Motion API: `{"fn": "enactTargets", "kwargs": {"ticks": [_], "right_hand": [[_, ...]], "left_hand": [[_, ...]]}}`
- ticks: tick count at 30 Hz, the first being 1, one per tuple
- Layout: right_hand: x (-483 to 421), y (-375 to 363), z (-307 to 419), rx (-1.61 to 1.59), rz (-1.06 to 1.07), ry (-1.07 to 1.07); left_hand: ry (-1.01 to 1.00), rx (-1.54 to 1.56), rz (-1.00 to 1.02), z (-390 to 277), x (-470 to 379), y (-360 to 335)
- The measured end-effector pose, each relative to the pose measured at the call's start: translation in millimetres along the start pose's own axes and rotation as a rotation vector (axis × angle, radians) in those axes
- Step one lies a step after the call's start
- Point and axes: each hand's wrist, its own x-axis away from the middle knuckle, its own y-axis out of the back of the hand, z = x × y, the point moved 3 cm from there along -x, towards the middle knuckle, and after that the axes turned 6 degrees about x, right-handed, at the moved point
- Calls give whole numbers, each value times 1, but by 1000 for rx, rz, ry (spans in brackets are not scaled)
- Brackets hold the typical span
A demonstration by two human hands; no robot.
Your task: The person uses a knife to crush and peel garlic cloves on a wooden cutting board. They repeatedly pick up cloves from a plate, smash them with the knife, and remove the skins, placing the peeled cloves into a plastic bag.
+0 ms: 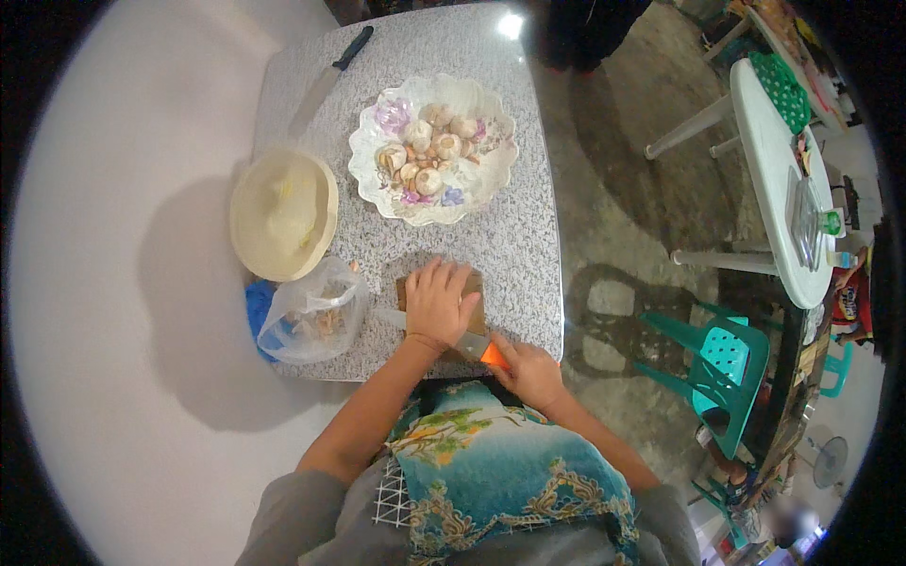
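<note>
My right hand grips the orange handle of a kitchen knife. The blade lies across a small brown wooden chopping board, its tip showing on the left side. Palm down over the blade and board is my left hand, its fingers stretched forward and the thumb apart. Whatever is beneath that palm is hidden. Beyond the board, a scalloped floral plate holds several garlic bulbs and loose cloves. A clear plastic bag with garlic skins inside stands left of the board.
A cream oval bowl sits at the table's left edge, above a blue bag. A dark-handled knife lies at the far left. Right of the speckled table are a green plastic chair and a white table. A person stands beyond.
</note>
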Motion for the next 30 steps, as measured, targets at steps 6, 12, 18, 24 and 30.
{"fn": "enactTargets", "kwargs": {"ticks": [6,12,18,24,30], "right_hand": [[-7,-1,-5,28,37,25],[-16,-1,-8,53,109,32],[-17,-13,-17,66,105,59],[-18,-5,-14,91,78,68],[-23,7,-12,-48,108,35]], "left_hand": [[26,37,61,2,-2,-2],[19,65,12,8,-4,-5],[20,42,18,10,-5,-9],[45,106,-12,9,-6,-3],[251,700,-285,38,-2,2]]}}
